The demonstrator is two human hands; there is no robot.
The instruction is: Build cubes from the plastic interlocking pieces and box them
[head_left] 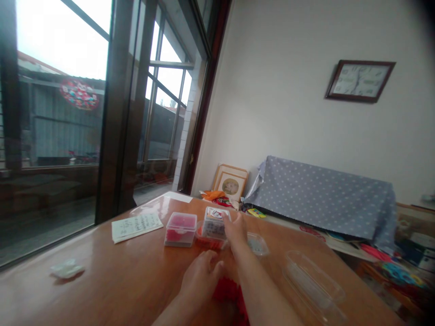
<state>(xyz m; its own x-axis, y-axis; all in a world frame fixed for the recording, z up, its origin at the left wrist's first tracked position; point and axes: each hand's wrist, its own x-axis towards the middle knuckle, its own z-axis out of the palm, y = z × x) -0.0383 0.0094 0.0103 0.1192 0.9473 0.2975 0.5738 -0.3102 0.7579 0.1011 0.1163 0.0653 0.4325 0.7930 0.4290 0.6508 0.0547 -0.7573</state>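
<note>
Labelled box (pixel 214 226) at the right hand (pixel 236 232), worktop (pixel 112 280) laid with containers

Item, the right hand: we record its grip as closed on the right side of the labelled box, thumb toward the printed face; the far fingers are partly hidden.
Item, the left hand (pixel 200 275): thumb and fingers parted, nothing seen between them, just short of the red tray (pixel 210 243).
Item, red material (pixel 226 290): between the forearms, toward the near edge; we cannot tell what it is.
Item, one clear box with pink contents (pixel 181 230): left of the red tray.
Item, paper sheets (pixel 137 226): near the window-side edge; a crumpled wrapper (pixel 67 269) lies nearer us along it.
Item, one small clear tray (pixel 257 244) and one long clear container (pixel 312 283): right of the right forearm, toward the wall-side edge.

Risks, in our judgement: the labelled box could slip or tip if the one-sided hold loosens; a sideways knock could push the red tray into the clear box; a sweep of the right forearm could shift the small clear tray.

Position: the labelled box lies within the right grip and beyond the left, above or in the red tray; we cannot tell whether it rests there.
</note>
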